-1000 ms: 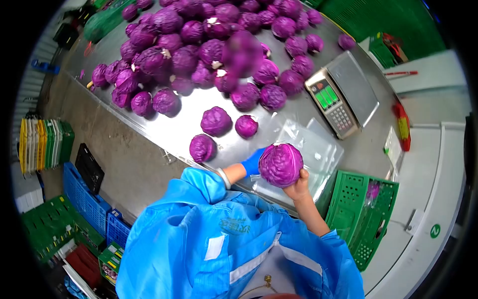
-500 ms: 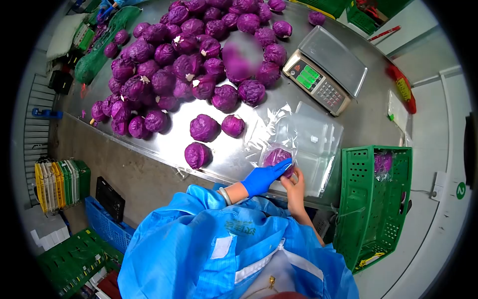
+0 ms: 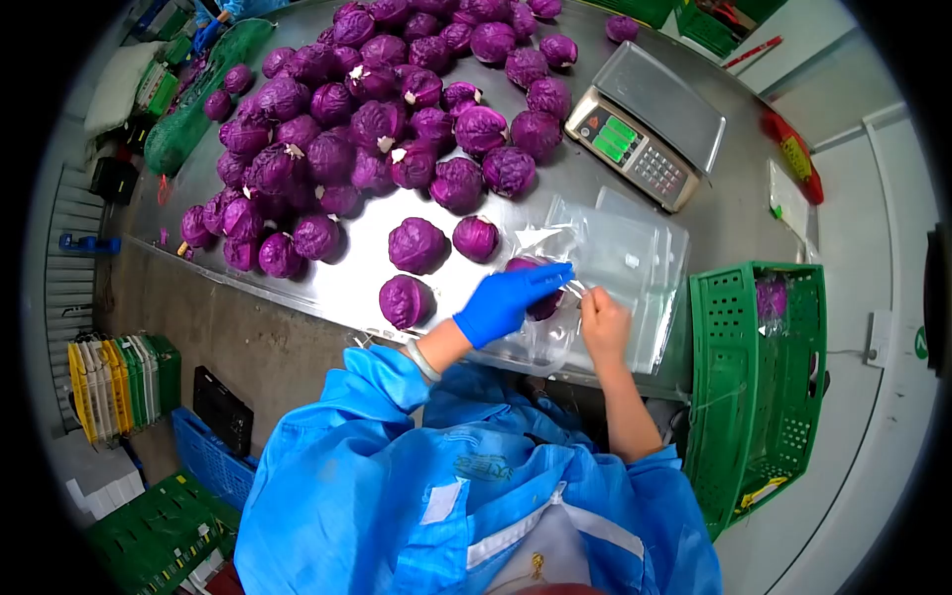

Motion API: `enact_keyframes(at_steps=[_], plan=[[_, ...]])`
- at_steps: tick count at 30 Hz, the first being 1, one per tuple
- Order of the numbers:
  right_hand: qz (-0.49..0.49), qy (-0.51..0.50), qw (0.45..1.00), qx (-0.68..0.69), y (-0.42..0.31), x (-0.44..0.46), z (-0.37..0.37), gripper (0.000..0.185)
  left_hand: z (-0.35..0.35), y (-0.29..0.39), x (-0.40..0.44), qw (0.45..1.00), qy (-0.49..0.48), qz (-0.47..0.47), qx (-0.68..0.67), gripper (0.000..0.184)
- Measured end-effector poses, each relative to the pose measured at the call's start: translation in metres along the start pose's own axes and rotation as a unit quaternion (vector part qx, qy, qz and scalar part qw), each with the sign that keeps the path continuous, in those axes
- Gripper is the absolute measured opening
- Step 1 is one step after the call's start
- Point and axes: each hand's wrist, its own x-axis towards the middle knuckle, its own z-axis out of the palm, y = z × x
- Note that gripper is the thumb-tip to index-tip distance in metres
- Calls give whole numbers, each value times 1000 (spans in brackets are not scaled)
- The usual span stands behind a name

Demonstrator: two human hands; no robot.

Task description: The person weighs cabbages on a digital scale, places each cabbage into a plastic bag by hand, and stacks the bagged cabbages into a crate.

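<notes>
A purple cabbage [image 3: 543,305] lies in a clear plastic bag [image 3: 516,349] near the table's front edge, partly hidden by my left hand. My left hand [image 3: 504,300], in a blue glove, rests over it with the fingers stretched out flat. Just to the right, my bare right hand [image 3: 605,319] is closed in a pinch on the bag's edge. Flat clear bags [image 3: 635,260] lie in a stack beyond and beside my right hand. Left of my hands are three loose cabbages, among them a near one [image 3: 405,301].
A large heap of purple cabbages [image 3: 332,154] covers the table's left and far part. A scale [image 3: 640,139] with a lit green display stands at the back right. To the right, a green crate [image 3: 716,397] holds a bagged cabbage [image 3: 771,299]. Green netting [image 3: 188,119] lies far left.
My right hand has moved up and right, from beside the cabbage to a pinch on the bag. My left hand has shifted up and left, its fingers still over the cabbage.
</notes>
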Motion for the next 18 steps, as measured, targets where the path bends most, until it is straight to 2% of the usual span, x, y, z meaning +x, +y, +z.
enact_keyframes(at_steps=[1,2,5,6,7,10,13,16,18], plan=[[-8,13,999,31,-22,-1,-17,27,-16,13,6,1000,-3,-10,29,56],[-16,26,998,62,-35,-4,-28,29,-30,24,6,997,-36,-13,63,69],[15,-21,995,93,-33,-20,-55,32,-37,45,-10,998,48,14,37,44],[0,-38,998,42,-27,-37,-64,30,-38,61,-19,997,49,8,56,30],[-35,-41,999,-2,-22,-55,-70,30,-31,71,-34,997,60,-4,56,34],[-131,-56,982,-127,-4,-115,-87,29,4,92,-98,979,19,17,200,37],[-100,-99,980,-138,23,-167,-92,27,30,142,-139,947,-23,-49,315,44],[-90,-138,967,-192,51,-199,-96,27,44,156,-188,955,-117,-21,271,55],[-92,-136,964,-210,62,-209,-106,28,63,157,-201,959,71,-31,271,58]])
